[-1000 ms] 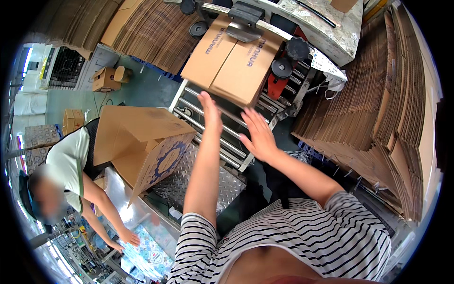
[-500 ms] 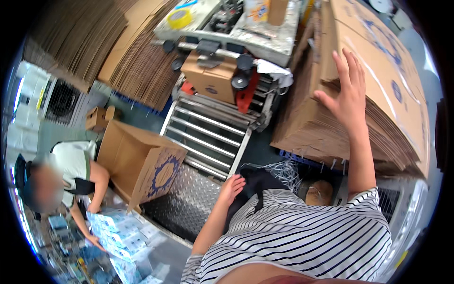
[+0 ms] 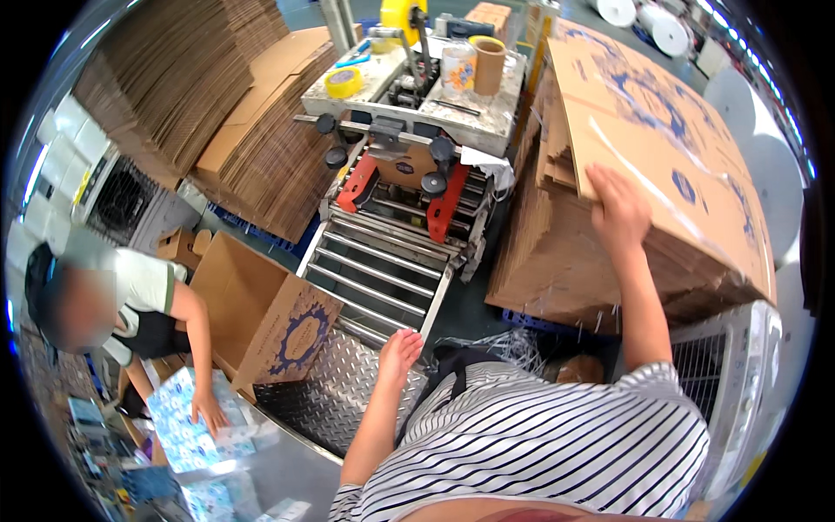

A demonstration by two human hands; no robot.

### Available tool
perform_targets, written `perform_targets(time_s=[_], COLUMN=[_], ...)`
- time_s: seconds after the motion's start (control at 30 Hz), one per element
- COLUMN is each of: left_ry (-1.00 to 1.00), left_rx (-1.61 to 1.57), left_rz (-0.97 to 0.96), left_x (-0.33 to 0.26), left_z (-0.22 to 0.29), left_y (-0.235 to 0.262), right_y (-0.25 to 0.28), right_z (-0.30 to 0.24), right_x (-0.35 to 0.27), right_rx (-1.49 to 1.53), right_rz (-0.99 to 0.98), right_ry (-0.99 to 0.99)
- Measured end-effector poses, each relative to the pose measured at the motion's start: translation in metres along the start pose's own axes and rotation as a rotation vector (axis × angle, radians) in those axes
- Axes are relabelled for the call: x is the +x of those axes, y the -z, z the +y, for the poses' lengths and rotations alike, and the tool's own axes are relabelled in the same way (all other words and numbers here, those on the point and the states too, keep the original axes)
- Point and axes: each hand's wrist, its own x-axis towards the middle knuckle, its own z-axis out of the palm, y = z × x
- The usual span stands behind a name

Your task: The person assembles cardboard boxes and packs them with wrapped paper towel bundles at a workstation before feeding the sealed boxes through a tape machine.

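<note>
My right hand (image 3: 619, 209) is at the near-left edge of the top flattened carton (image 3: 600, 78) on a tall stack at the right. Its fingers are closed on that cardboard edge; the fingertips are partly hidden. My left hand (image 3: 400, 357) hovers empty in front of my waist, fingers stretched out, by the diamond-patterned metal plate (image 3: 348, 383). Left of it stands an open brown carton (image 3: 300, 335) with a dark blue gear print. Ahead, between the red side guides of a tape-sealing machine (image 3: 478, 122), sits a brown carton (image 3: 404, 165).
A roller conveyor (image 3: 374, 274) runs from the plate to the machine. Further flattened cartons (image 3: 261, 139) are stacked at the far left. A co-worker (image 3: 148, 287) at the left handles blue-and-white packs (image 3: 187, 422). Loose plastic strapping (image 3: 509, 352) lies on the floor near my feet.
My right hand has come down from its spread, raised pose onto the carton edge. The carton in the machine has moved further in. The co-worker's hand has moved on top of the packs.
</note>
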Motion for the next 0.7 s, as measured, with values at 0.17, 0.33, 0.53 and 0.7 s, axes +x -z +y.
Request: perform_targets(time_s=[0.17, 0.33, 0.53, 0.7], left_ry=[-0.001, -0.026, -0.102, -0.511], left_rx=[-0.049, -0.083, -0.316, -0.665], left_rz=[0.003, -0.007, -0.039, 0.069], left_x=[-0.029, -0.044, -0.078, -0.151], left_z=[-0.009, -0.022, -0.032, -0.026], left_y=[0.028, 0.047, 0.075, 0.1], right_y=[0.14, 0.22, 0.248, 0.273], right_z=[-0.051, -0.069, -0.072, -0.103], right_x=[0.05, 0.085, 0.117, 0.141], right_rx=[0.167, 0.324, 0.841, 0.789], right_rz=[-0.123, -0.12, -0.108, -0.522], right_ry=[0.303, 0.611, 1.176, 1.316])
